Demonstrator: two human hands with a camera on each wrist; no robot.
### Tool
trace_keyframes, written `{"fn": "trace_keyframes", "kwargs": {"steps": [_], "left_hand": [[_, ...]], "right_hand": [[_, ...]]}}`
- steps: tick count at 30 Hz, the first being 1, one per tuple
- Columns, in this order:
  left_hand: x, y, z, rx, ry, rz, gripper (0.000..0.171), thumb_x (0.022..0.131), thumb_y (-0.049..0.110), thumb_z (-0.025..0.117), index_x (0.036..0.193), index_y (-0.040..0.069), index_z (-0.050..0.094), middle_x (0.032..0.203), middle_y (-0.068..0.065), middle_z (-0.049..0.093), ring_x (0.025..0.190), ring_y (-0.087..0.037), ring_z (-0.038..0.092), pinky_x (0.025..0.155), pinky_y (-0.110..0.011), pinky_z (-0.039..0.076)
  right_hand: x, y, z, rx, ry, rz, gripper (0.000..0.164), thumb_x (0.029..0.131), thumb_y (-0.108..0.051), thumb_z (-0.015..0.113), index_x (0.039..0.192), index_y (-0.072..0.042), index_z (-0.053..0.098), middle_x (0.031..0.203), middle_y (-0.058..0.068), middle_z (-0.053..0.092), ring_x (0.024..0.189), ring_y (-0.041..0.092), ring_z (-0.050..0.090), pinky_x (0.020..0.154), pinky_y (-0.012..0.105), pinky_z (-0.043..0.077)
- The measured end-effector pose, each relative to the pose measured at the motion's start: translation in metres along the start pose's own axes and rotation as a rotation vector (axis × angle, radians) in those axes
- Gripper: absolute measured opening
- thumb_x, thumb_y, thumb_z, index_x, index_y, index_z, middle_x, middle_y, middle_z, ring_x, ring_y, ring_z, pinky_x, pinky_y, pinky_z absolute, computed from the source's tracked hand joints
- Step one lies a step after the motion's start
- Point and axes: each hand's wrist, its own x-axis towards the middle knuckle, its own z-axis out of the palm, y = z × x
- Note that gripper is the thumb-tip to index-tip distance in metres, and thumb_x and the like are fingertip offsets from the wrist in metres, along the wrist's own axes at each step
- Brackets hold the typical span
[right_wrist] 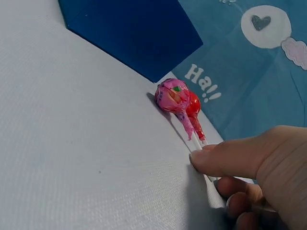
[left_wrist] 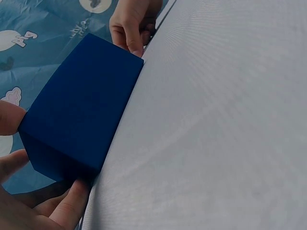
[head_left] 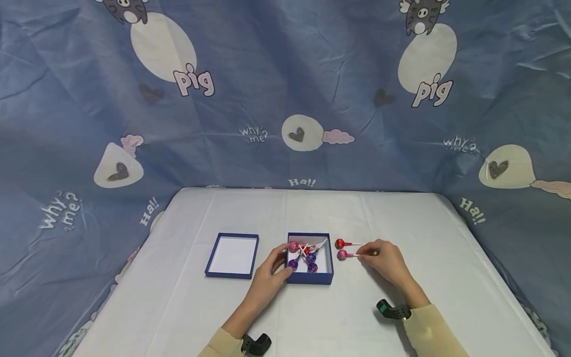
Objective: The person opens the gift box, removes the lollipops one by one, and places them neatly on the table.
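On the white cloth, just right of the box, is the pink lollipop, its wrapped head toward the box and its stick running back to your fingers. Grip, right hand: a close pinch, thumb and fingertips drawn together on the stick. A red lollipop lies just beyond, nearly parallel. In the right wrist view both sticks run close together by the thumb; cannot tell whether your fingers touch the second.

Left hand: thumb and fingers hold the box by its left side. Force of the hold: cannot tell.

Handling notes, as judgement. Check that you have one stick only; a slight roll between thumb and fingertip should separate them. The head is the heavy end, so a loose pinch would probably let it swing down; press firmly but do not bend the stick. Steady the box with light pressure, since a hard push could slide it toward the loose sweets. Mind the purple lollipop near your left thumb: the sticks inside cross, and one knocked could shift its neighbours.
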Motion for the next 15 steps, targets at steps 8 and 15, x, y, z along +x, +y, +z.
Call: {"fn": "trace_keyframes", "kwargs": {"steps": [8, 15], "left_hand": [[-0.0002, -0.0007, 0.0009, 0.016, -0.001, -0.009, 0.06, 0.095, 0.017, 0.065, 0.151, 0.028, 0.045, 0.149, -0.014, 0.047, 0.137, -0.029, 0.047, 0.113, -0.04, 0.039], [0.0009, -0.0015, -0.0005, 0.021, -0.001, 0.003, 0.06, 0.095, 0.016, 0.066, 0.151, 0.024, 0.045, 0.149, -0.016, 0.047, 0.136, -0.031, 0.048, 0.112, -0.043, 0.04]], "right_hand": [[-0.0012, 0.0037, 0.0018, 0.019, 0.029, -0.005, 0.011, 0.08, -0.016, 0.085, 0.087, -0.024, 0.08, 0.085, -0.007, 0.068, 0.075, 0.015, 0.057, 0.065, 0.031, 0.044], [-0.0008, 0.0038, 0.0057, 0.017, 0.046, 0.004, 0.011, 0.079, -0.016, 0.085, 0.086, -0.023, 0.081, 0.086, -0.007, 0.07, 0.075, 0.015, 0.057, 0.065, 0.031, 0.044]]}}
